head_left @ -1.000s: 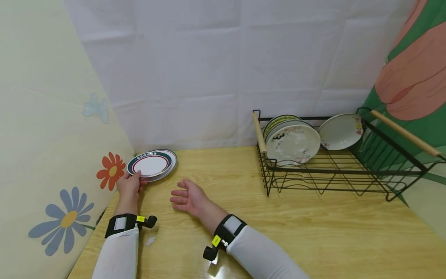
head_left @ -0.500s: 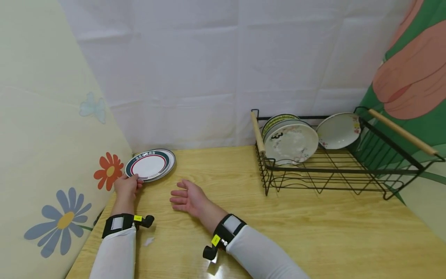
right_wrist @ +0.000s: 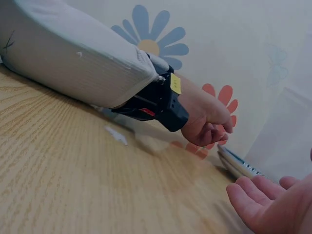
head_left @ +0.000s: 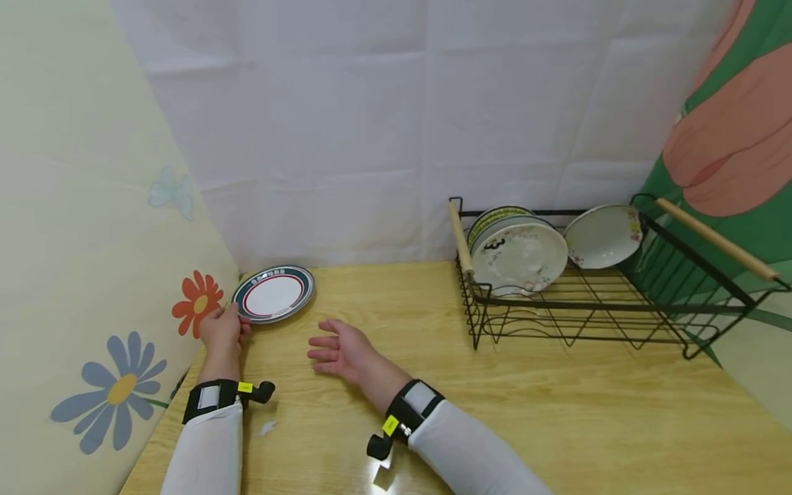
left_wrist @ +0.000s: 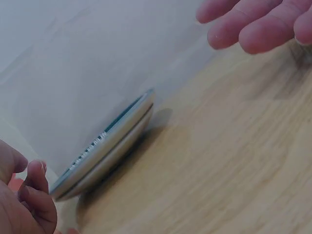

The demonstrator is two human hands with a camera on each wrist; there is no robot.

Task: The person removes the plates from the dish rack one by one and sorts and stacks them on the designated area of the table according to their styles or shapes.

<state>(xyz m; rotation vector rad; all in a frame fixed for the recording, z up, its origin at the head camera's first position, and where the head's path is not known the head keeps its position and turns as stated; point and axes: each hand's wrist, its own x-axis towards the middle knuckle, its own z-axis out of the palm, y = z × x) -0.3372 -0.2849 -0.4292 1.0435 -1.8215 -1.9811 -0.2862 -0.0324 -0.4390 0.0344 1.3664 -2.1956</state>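
Note:
Two white plates with dark green rims, the upper plate (head_left: pixel 274 293) nested on the lower plate (left_wrist: pixel 129 153), lie at the table's back left corner. My left hand (head_left: pixel 219 332) is at their left edge, its fingers loosely curled. In the left wrist view its thumb and index fingertip (left_wrist: pixel 36 170) stand off the plates' upper face; whether the other fingers touch the rim is hard to tell. My right hand (head_left: pixel 343 352) hovers in front and to the right of the plates, palm turned left, fingers spread and holding nothing.
A black wire dish rack (head_left: pixel 588 302) with wooden handles stands at the back right. Several plates (head_left: pixel 520 258) lean at its left end, and a flowered dish (head_left: pixel 603 237) at its far side. A white scrap (head_left: pixel 267 428) lies near my left wrist. Walls bound the back and left.
The upper plate has shifted right and now sits squarely over the lower plate. My left thumb has come off its rim, and that hand has drawn slightly left.

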